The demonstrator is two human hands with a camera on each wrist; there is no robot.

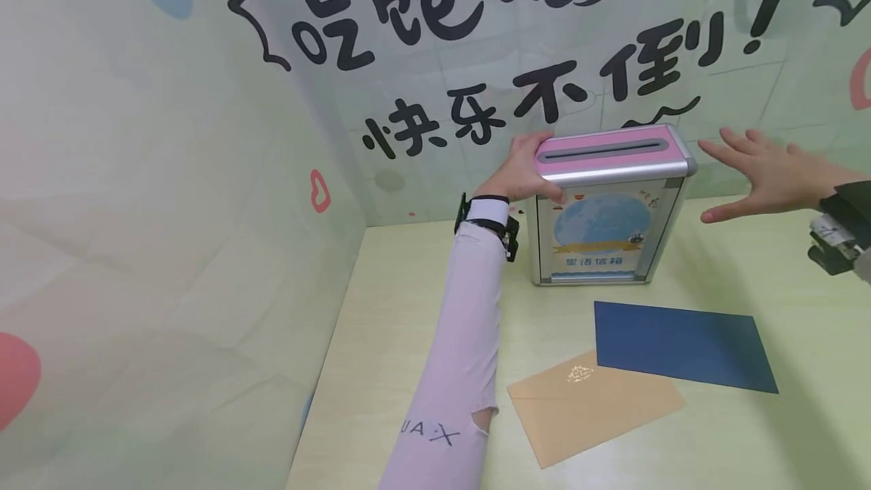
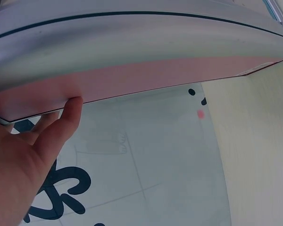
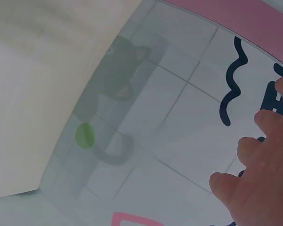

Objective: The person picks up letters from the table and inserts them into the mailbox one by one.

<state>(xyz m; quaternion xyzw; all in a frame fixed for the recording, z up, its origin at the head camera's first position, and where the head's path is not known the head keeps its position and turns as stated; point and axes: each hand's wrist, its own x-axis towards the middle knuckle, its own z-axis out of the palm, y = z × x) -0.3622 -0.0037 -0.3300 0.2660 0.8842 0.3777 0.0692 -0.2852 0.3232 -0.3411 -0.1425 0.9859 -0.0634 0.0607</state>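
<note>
A metal box (image 1: 605, 218) with a pink slotted lid (image 1: 609, 148) stands upright at the back of the pale table (image 1: 408, 308). My left hand (image 1: 522, 171) grips the box's upper left end, thumb on the front and fingers behind. In the left wrist view the thumb (image 2: 68, 117) lies against the lid's pink edge (image 2: 146, 77). My right hand (image 1: 765, 176) hovers open with spread fingers a short way right of the box, not touching it. The right wrist view shows its fingertips (image 3: 259, 174) in front of the wall.
A dark blue envelope (image 1: 683, 345) and a tan envelope (image 1: 592, 407) lie flat in front of the box, overlapping at one corner. A printed back wall (image 1: 476, 97) stands right behind the box, and a side wall (image 1: 170, 248) closes the left.
</note>
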